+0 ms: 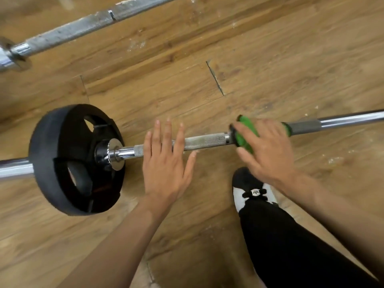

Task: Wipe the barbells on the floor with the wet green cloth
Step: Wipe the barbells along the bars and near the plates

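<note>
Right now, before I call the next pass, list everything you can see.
Chrome steel barbell: one, silver, across the middle.
Round black rubber weight plate: one, on that barbell, left.
Dull grey steel barbell: one, top left.
Green cloth: one, wrapped round the chrome bar, right.
Wood-plank floor: brown, underneath.
Black-and-white shoe: one, lower right.
Black trouser leg: one, lower right.
Left hand: open, over the knurled grip.
Right hand: grips the cloth.

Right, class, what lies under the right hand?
The green cloth, wrapped round the barbell shaft. The right hand covers most of it; the shaft beneath is hidden.
</note>
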The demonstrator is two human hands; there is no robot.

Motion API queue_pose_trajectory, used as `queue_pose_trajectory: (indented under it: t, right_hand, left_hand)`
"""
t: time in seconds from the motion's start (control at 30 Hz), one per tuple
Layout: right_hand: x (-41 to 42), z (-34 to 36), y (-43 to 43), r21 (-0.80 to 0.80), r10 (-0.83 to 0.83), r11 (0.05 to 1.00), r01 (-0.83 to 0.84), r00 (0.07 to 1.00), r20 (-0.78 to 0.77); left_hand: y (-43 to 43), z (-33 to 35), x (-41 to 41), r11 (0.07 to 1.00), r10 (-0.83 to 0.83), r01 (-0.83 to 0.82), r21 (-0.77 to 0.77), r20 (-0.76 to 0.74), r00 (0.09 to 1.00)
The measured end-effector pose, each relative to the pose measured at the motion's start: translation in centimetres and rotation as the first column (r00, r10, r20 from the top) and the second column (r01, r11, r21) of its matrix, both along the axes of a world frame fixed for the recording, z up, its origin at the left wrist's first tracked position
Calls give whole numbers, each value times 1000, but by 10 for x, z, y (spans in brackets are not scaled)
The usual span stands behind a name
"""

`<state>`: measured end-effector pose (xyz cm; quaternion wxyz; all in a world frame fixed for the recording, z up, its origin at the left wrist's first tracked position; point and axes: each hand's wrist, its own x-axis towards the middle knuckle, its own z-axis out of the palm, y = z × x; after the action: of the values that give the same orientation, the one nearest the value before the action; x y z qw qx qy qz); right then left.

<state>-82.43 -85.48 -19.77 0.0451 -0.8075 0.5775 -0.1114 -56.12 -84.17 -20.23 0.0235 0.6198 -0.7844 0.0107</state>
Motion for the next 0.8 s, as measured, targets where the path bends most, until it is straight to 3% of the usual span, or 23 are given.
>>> queue_pose_trajectory:
  t: [0.2,0.47,0.6,0.7,0.8]
  right_hand:
    - [-1,-3,18,-12,-379,925,380,925,33]
    - [91,12,27,90,-21,996,25,999,-46]
    - [108,13,23,115,78,991,-73,996,-46]
    - [82,13,17,149,174,975,-166,984,-45]
    - [46,18,16,186,154,971,-147,988,-25]
  left_hand:
    - [19,-5,-1,1000,11,-11,-3,-15,1000]
    - [32,12,11,992,-74,75,105,-12,997]
    - [27,52,44,981,-190,181,68,156,969]
    - [20,89,78,985,-169,168,27,273,947]
    - [12,114,114,991,-119,132,-16,330,937]
